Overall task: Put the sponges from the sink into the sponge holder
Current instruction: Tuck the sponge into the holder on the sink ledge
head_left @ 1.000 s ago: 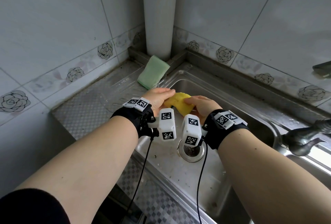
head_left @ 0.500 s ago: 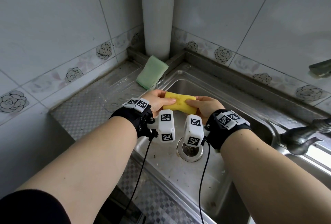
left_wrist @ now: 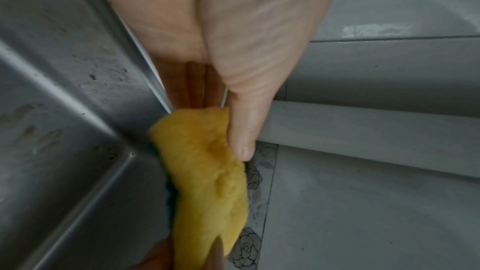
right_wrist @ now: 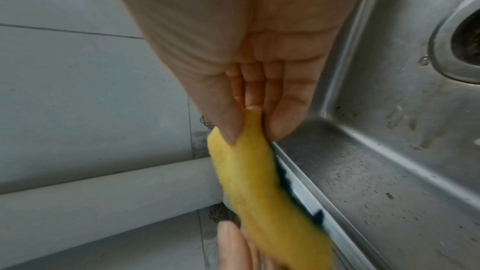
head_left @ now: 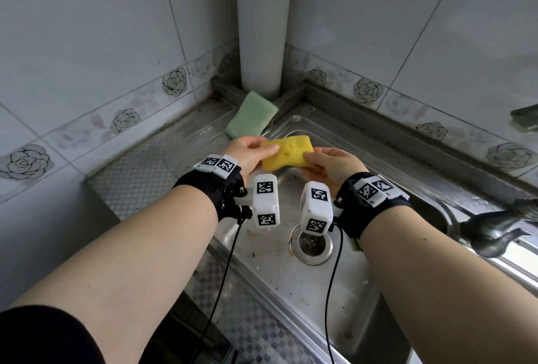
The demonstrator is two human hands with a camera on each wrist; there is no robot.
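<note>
The yellow sponge hangs above the sink, over its back left corner, and looks light and soft with a dark scouring underside, so pinching its short ends should hold it. Left of it the left hand pinches one end, thumb on top; right of it the right hand pinches the other, palms facing

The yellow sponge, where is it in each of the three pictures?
Head: yellow sponge at centre, pinched between left hand and right hand.
Left wrist: lower middle, under the thumb.
Right wrist: lower middle, below the fingers.
Shared landmark: the white pipe.
</note>
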